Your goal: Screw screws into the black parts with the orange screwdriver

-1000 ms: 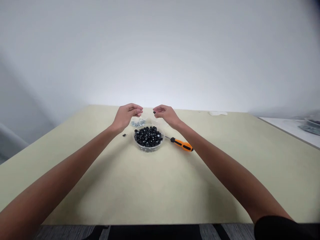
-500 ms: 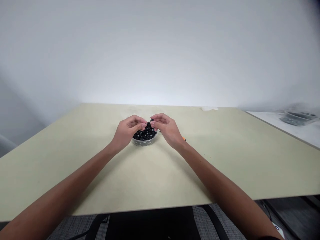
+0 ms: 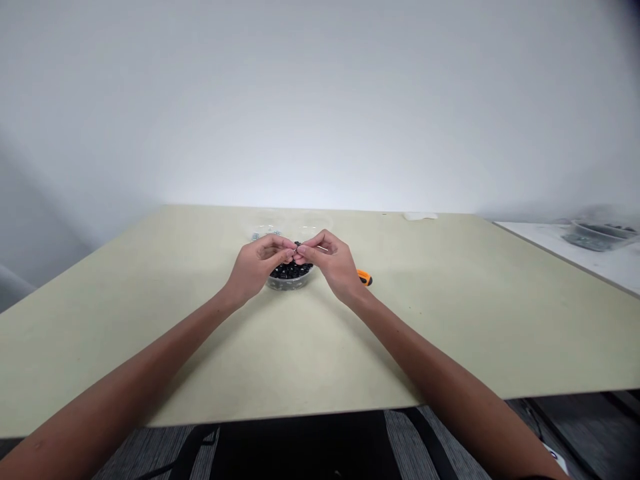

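A round clear plastic tub (image 3: 289, 284) filled with small shiny black pieces (image 3: 290, 270) stands on the table beneath both hands. Above it, the fingertips of my left hand (image 3: 263, 262) and my right hand (image 3: 330, 259) meet in a pinch. A small black piece (image 3: 297, 245) shows at the right fingertips. What the left fingers pinch is too small and covered to make out. Behind the hands stands another clear container (image 3: 265, 231) with small pale bits in it, partly hidden by my left hand.
An orange-and-black tool handle (image 3: 365, 277) lies right of my right wrist, its other end covered. A white flat item (image 3: 420, 216) rests at the table's (image 3: 280, 360) back edge. A clear tub (image 3: 600, 235) sits on a white surface at the right.
My right hand has moved left, so the fingertips of both hands now touch. More of the orange handle and of the rear container shows.
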`<state>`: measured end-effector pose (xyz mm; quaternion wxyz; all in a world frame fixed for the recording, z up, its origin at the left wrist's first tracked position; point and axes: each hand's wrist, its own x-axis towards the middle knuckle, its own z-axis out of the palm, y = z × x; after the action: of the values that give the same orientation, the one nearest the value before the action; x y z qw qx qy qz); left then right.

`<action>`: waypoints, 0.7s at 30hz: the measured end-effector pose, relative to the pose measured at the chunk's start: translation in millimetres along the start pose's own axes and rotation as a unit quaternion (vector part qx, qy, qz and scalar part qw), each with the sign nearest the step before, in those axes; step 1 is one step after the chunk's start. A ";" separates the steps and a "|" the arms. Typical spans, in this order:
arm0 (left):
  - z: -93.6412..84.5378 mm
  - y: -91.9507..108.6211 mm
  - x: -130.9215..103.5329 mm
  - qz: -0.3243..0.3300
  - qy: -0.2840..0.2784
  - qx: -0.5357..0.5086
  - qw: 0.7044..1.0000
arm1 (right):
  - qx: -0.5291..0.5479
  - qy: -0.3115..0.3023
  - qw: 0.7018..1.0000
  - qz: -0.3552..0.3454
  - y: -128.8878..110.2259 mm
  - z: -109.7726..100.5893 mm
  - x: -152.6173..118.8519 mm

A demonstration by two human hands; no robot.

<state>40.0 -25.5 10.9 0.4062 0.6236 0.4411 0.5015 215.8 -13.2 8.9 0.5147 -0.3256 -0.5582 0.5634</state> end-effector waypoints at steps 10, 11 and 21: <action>0.6 1.0 -1.8 0.013 0.025 -0.001 1.000 | -0.030 0.004 0.999 -0.035 3.6 0.0 -1.6; 0.8 0.6 -1.8 0.014 0.027 -0.003 1.000 | -0.036 0.004 0.999 -0.039 4.4 0.3 -1.7; 2.8 1.9 -2.5 -0.010 0.022 -0.008 1.000 | -0.097 0.026 0.992 -0.079 7.0 4.8 -7.9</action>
<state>42.7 -28.6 11.5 0.4066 0.6043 0.4523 0.5146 211.8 -20.9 1.3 0.5379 -0.3434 -0.6206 0.4555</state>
